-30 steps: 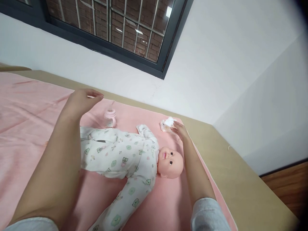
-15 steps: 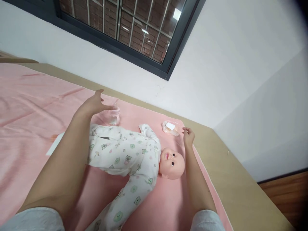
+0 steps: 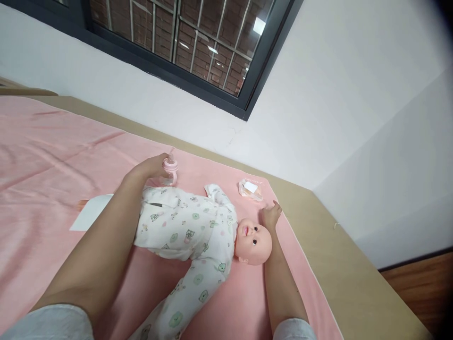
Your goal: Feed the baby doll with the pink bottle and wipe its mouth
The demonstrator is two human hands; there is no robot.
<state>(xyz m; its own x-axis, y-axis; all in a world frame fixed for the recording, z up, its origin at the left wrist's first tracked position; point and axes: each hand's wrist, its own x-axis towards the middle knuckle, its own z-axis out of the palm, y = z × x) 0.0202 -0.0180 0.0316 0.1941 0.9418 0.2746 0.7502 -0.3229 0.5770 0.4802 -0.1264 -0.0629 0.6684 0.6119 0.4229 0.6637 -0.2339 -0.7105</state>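
Note:
A baby doll (image 3: 253, 242) in a white patterned outfit (image 3: 193, 229) lies on its back, its bald head toward the right. My left hand (image 3: 155, 166) is at the far side of the doll's lower body, closed around the near-left side of a clear baby bottle (image 3: 170, 166) with a pink collar and handle. The bottle stands upright; some of my fingers are hidden behind it. Beside the top of the doll's head is my right hand (image 3: 271, 215), holding nothing, thumb stretched away from the fingers. Those fingers point toward the doll's head and are partly hidden.
A clear plastic packet (image 3: 250, 189) with a white label lies beyond the doll's head. Left of my forearm is a white card (image 3: 90, 213). The pink sheet (image 3: 53, 156) covers a wooden surface (image 3: 325, 245), which meets a white wall under a dark-framed window (image 3: 244, 106).
My left hand has come down and closed on the bottle. My right hand has shifted left and toward me, closer to the doll's head. The doll and packet stay in place.

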